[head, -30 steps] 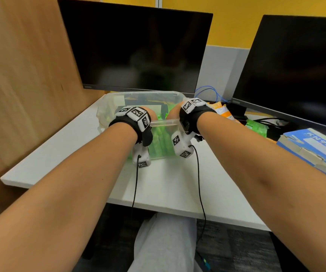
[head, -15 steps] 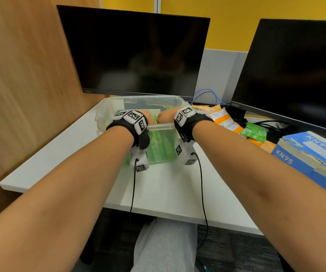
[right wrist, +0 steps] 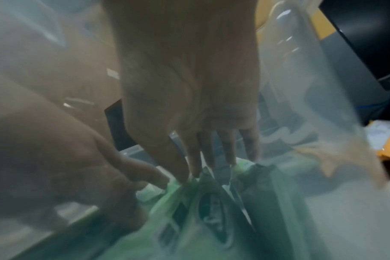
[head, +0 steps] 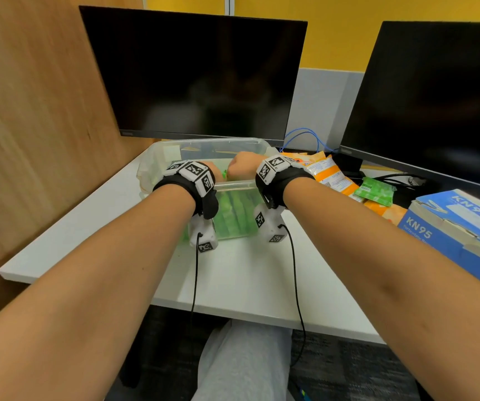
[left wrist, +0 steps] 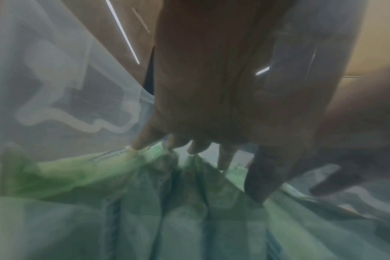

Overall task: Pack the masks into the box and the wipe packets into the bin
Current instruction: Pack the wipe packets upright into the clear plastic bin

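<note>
Both hands are down inside the clear plastic bin (head: 234,185), which sits on the white tabletop (head: 244,273) just in front of the left monitor (head: 194,73).

Left hand (head: 210,169) is at the bin's left side, fingers (left wrist: 196,146) pointing down onto the tops of the green wipe packets (head: 234,215). The left wrist view is blurred, so I can't tell whether it pinches a packet or only touches.

Right hand (head: 241,167) is next to it, at the bin's right side. Its fingers (right wrist: 195,161) hang straight down and the tips touch the packet tops; no curl round anything that I can see, so it looks released and pressing.

The green packets stand on edge in a row inside the bin, packed against its near wall.

Right of the bin, loose on the tabletop: orange wipe packets (head: 331,175) touching the bin's right side, and one more green packet (head: 374,191) beyond them, near the right monitor (head: 435,102).

Further right of the bin, at the tabletop's edge, is the blue KN95 mask box (head: 458,235), flap partly up. Its contents aren't visible from here.

A blue cable (head: 305,137) loops behind the bin, between the monitors.
</note>
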A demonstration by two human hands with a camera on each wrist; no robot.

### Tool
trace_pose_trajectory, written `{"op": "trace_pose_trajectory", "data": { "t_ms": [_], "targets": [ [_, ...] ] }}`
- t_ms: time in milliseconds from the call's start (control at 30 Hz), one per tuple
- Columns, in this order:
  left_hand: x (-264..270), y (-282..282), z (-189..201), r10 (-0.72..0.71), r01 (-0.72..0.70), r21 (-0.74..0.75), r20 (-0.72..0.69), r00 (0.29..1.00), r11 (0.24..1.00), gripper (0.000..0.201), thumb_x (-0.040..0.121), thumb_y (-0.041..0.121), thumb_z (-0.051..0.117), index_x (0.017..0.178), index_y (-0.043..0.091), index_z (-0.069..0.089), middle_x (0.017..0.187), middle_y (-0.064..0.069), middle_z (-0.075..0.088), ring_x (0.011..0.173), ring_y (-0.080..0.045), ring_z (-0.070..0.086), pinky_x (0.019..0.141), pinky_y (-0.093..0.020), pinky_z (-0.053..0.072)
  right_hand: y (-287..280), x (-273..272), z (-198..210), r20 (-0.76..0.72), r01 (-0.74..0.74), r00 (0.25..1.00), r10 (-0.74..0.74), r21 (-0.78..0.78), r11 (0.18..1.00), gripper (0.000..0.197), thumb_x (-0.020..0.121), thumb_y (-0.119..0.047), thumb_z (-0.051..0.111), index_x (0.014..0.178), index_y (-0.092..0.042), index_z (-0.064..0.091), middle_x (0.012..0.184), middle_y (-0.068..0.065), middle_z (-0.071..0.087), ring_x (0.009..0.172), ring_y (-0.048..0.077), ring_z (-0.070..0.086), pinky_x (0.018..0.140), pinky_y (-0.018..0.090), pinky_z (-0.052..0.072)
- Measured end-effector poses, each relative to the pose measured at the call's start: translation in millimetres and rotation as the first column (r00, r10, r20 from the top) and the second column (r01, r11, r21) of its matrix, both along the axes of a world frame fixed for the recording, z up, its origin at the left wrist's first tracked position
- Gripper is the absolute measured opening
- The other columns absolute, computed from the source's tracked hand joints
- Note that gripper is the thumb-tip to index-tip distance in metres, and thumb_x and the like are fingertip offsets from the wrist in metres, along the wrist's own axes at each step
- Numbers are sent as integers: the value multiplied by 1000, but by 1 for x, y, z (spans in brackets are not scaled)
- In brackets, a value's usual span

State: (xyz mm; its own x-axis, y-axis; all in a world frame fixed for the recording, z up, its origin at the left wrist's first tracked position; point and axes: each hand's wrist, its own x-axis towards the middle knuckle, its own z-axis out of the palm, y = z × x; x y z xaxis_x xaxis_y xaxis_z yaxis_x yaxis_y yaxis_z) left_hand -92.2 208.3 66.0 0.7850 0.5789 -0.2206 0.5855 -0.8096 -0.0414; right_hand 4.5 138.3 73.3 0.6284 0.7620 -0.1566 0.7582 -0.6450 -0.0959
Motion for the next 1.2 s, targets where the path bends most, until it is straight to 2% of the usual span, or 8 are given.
{"op": "trace_pose_trajectory", "data": {
  "t_ms": [133, 267, 500, 667, 867, 1000, 1133, 1200],
  "targets": [
    [-26, -22, 18, -45, 45, 7, -34, 998, 999, 88, 31, 36, 68, 118, 23, 62, 120, -3, 60, 112, -28, 58, 96, -43, 49, 10, 16, -20, 61, -21, 998, 25, -65, 998, 42, 88, -41, 47, 124, -23, 58, 123, 0, 61, 110, 24, 57, 95, 39, 46],
    [-10, -2, 7, -46, 46, -1, -72, 996, 999, 108, 15, 48, 62, 121, 28, 58, 127, -2, 56, 113, -30, 56, 98, -47, 47, -3, 9, -14, 87, -60, 994, 68, -90, 994, 37, 91, -33, 46, 119, -13, 61, 114, 3, 61, 107, 25, 58, 93, 37, 46],
    [-35, -34, 22, -1, 9, 89, -93, 996, 996, 88, 39, 33, 67, 125, 18, 57, 121, -11, 56, 112, -34, 55, 95, -49, 48, -8, 9, -12, 65, -79, 995, 77, 29, 996, 37, 89, -35, 53, 118, -12, 59, 111, 6, 60, 102, 24, 56, 84, 32, 43],
    [13, 3, -8, 42, -41, 39, -43, 998, 998, 86, 61, 35, 72, 138, 20, 37, 140, -9, 47, 127, -35, 47, 102, -49, 39, -13, 4, -11, -37, -154, 988, 152, -41, 987, 48, 96, -26, 43, 144, -22, 40, 148, 5, 40, 135, 26, 39, 110, 38, 29],
    [34, 29, -24, -41, 42, 9, -77, 996, 999, 55, 79, 41, 59, 130, 23, 49, 109, 1, 48, 106, -24, 51, 105, -44, 38, -12, 0, -9, -3, -78, 997, 79, 114, 990, 33, 90, -36, 50, 91, -7, 65, 92, 8, 63, 92, 25, 59, 84, 34, 47],
    [15, 8, -9, -74, 75, 3, -102, 992, 997, 47, 91, 34, 54, 136, 26, 44, 134, -3, 48, 125, -27, 47, 103, -36, 34, -10, 3, -12, 1, -58, 998, 58, 34, 998, 34, 89, -35, 50, 113, -14, 62, 109, 1, 61, 103, 22, 56, 91, 35, 45],
    [24, 21, -16, -48, 47, -11, -97, 994, 999, 46, 80, 46, 65, 122, 34, 49, 96, 5, 54, 99, -25, 53, 97, -39, 43, -3, 14, -21, 21, -38, 999, 40, -84, 996, 35, 83, -41, 50, 102, -18, 68, 102, 2, 66, 91, 24, 62, 83, 36, 50],
    [20, 13, -11, -44, 41, -40, -61, 997, 998, 42, 82, 43, 64, 118, 27, 51, 101, 2, 56, 100, -26, 53, 97, -37, 43, -4, 12, -20, 12, -42, 999, 43, -42, 998, 33, 85, -39, 51, 101, -15, 68, 97, 4, 65, 88, 24, 61, 78, 34, 49]
  ]
}}
